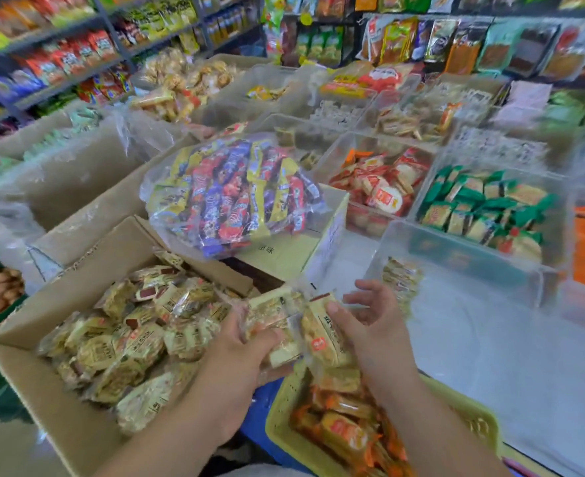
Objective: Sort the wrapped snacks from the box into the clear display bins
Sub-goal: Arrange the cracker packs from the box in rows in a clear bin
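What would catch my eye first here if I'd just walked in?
Probably the big clear bag of bright red, blue and yellow packets, lying on a carton at centre. Next, the hands at the bottom, left hand and right hand, holding a clutch of wrapped snacks between the open cardboard box and the clear display bins on the right.

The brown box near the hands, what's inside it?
The cardboard box is full of yellowish wrapped snacks. The left hand blocks the view at its right edge, and the pile covers the box's bottom.
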Demonstrator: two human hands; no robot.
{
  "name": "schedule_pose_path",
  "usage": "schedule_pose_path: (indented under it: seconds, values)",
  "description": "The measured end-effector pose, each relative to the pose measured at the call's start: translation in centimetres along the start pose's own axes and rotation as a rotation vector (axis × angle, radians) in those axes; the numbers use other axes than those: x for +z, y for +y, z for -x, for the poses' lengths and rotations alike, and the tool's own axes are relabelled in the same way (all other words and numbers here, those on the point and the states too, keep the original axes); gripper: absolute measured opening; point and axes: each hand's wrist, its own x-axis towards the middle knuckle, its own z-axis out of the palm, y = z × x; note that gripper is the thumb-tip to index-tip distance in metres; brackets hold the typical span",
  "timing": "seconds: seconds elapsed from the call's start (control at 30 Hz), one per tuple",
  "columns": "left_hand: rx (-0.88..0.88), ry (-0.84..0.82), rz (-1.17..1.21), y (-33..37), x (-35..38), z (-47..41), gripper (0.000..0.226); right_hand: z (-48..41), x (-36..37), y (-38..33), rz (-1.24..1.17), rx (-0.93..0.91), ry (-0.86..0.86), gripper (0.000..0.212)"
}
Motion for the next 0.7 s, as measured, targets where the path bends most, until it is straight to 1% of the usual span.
schedule_pose_path:
  seconds: [0.03,0.07,0.1,0.13,0.17,0.2,0.23,0.3,0.33,0.37,0.47,0.53,0.6,0.7]
  values:
    - [-0.011,-0.004,0.005,-0.4,0.7,-0.4,0.071,-0.2,-0.4,0.5,0.109,-0.042,0.075,0.041]
    - [-0.016,-0.012,-0.005,-0.9,1.3,-0.9,0.065,-0.4,-0.8,0.9,0.177,-0.083,0.128,0.036]
    - [-0.023,0.001,-0.03,-1.2,2.1,-1.2,0.058,-0.6,-1.3,1.3,0.219,-0.13,0.155,0.027]
    - [-0.03,0.002,-0.053,-1.4,2.8,-1.6,0.056,-0.7,-1.9,1.5,0.257,-0.172,0.16,0.017]
    - [-0.025,0.005,-0.085,-1.6,3.6,-2.1,0.055,-0.8,-2.5,1.7,0.295,-0.199,0.148,0.012]
    - [-0.012,-0.001,-0.125,-1.8,4.4,-2.4,0.054,-0.8,-3.2,1.7,0.324,-0.207,0.114,0.017]
    - [0.007,-0.006,-0.167,-2.0,5.2,-2.9,0.055,-0.8,-4.0,1.7,0.334,-0.195,0.068,0.026]
    - [0.06,-0.043,-0.263,-2.5,6.5,-4.2,0.046,-1.0,-5.5,1.3,0.329,-0.142,-0.029,0.044]
    - [0.091,-0.072,-0.307,-2.8,7.2,-4.8,0.043,-1.3,-6.1,1.3,0.34,-0.114,-0.06,0.049]
    - [0.104,-0.091,-0.338,-3.0,8.0,-5.4,0.047,-1.7,-6.7,1.4,0.359,-0.097,-0.074,0.049]
    - [0.103,-0.098,-0.412,-3.9,9.6,-7.4,0.044,-3.4,-8.2,2.4,0.452,-0.099,-0.027,0.033]
    - [0.1,-0.099,-0.414,-4.4,10.0,-9.0,0.045,-4.8,-9.3,3.1,0.498,-0.091,-0.015,0.024]
    - [0.076,-0.088,-0.372,-4.8,9.9,-10.7,0.049,-6.6,-10.7,3.5,0.551,-0.083,-0.003,0.021]
    - [-0.016,-0.046,-0.233,-5.4,9.1,-12.8,0.048,-10.6,-13.0,3.2,0.674,-0.158,0.067,0.026]
